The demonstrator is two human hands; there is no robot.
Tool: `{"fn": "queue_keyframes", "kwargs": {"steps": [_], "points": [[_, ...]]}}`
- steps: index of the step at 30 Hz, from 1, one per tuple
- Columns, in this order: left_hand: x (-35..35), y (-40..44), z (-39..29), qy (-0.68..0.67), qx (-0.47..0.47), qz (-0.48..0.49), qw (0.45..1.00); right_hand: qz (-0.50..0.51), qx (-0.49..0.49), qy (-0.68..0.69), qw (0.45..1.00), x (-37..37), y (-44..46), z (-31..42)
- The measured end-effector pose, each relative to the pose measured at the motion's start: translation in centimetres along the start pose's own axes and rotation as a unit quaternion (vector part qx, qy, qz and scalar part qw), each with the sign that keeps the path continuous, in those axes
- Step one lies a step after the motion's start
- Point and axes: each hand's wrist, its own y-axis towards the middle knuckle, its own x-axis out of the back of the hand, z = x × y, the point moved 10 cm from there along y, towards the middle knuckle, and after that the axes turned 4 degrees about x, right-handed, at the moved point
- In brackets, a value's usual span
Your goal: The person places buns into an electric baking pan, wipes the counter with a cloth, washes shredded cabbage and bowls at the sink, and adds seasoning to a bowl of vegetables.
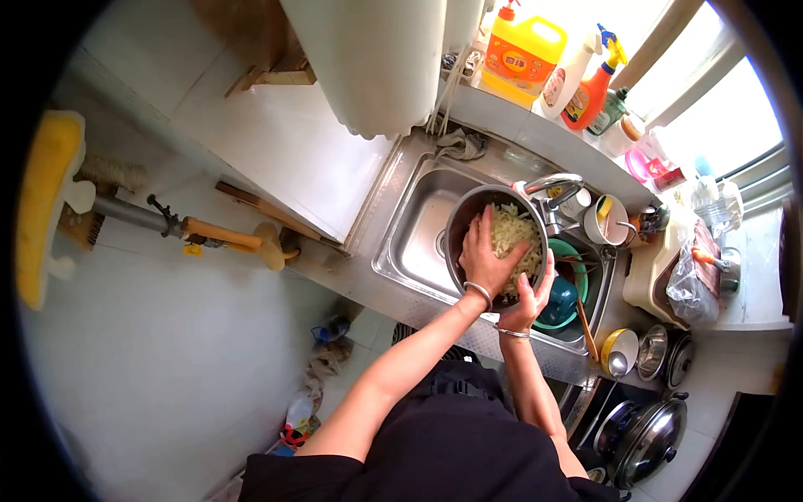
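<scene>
A dark round pot is held over the double sink, tilted toward me. Inside it lie pale yellowish chopped pieces, perhaps vegetable; their kind is unclear. My left hand reaches into the pot, its fingers stretched out over the pieces and its thumb apart. With my right hand I hold the near right side of the pot; part of its grip is hidden behind the wall. The metal faucet curves close to the pot's far rim.
In the right basin sit a green basin and a dark teal item. A bowl and a lidded steel pot stand to the right. Bottles, including a yellow jug, line the windowsill. A grey cloth lies behind the sink.
</scene>
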Motion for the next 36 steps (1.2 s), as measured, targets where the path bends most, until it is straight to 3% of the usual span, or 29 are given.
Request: {"fn": "queue_keyframes", "kwargs": {"steps": [9, 19, 36], "points": [[0.3, 0.3, -2.7, -0.061, 0.034, -0.012, 0.998, 0.070, 0.018, -0.019, 0.997, -2.1, 1.9, 3.1], [1.6, 1.2, -5.9, -0.189, -0.010, -0.076, 0.979, 0.117, 0.058, -0.052, 0.990, -4.4, 2.7, 7.4], [2.2, 1.3, -5.5, -0.255, 0.004, -0.097, 0.962, 0.167, 0.071, -0.106, 0.978, -6.0, 2.6, 8.2]]}}
